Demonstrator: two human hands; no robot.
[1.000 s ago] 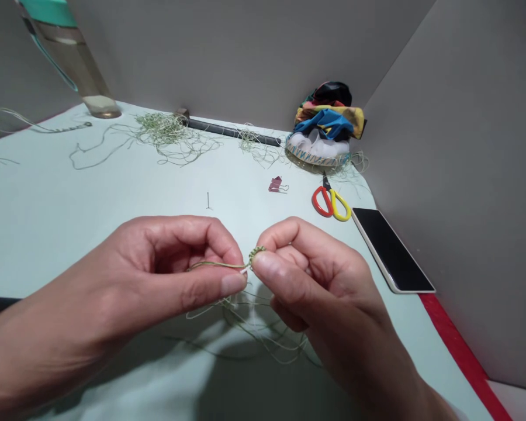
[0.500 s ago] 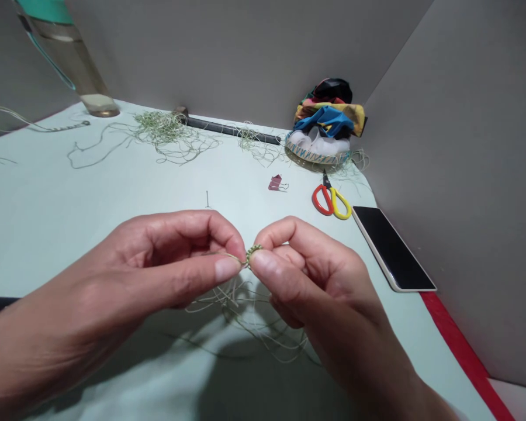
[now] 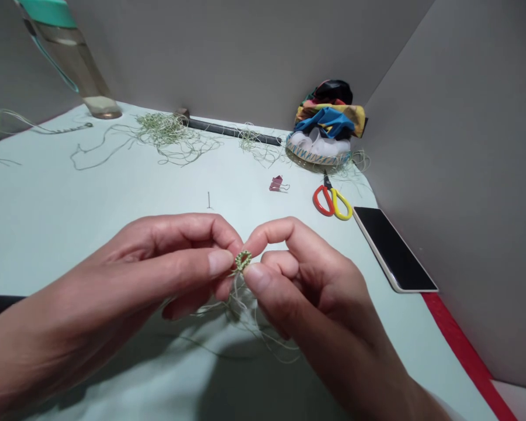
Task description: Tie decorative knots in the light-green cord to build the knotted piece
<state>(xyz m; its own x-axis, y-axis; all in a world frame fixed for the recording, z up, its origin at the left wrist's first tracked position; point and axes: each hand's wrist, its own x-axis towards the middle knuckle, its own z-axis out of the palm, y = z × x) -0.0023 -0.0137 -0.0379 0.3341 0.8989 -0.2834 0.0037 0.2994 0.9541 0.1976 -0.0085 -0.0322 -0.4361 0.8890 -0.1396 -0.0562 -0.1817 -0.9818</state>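
left hand (image 3: 158,263) and right hand (image 3: 309,286) pinch a thread ring (image 3: 243,261) (ends trailing), phone (image 3: 394,248) along the mat edge (image 3: 445,342).

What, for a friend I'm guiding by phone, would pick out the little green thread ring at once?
Find the pale mint tabletop and the two bare hands above it, the left hand and the right hand. Between their fingertips sits a tiny ring of knotted green thread. Unlike the loose, tangled thread heaps farther off, it forms a tight, neat circle.

1 head-worn view, facing forward, down, close above left hand (image 3: 149,263), right hand (image 3: 319,286)
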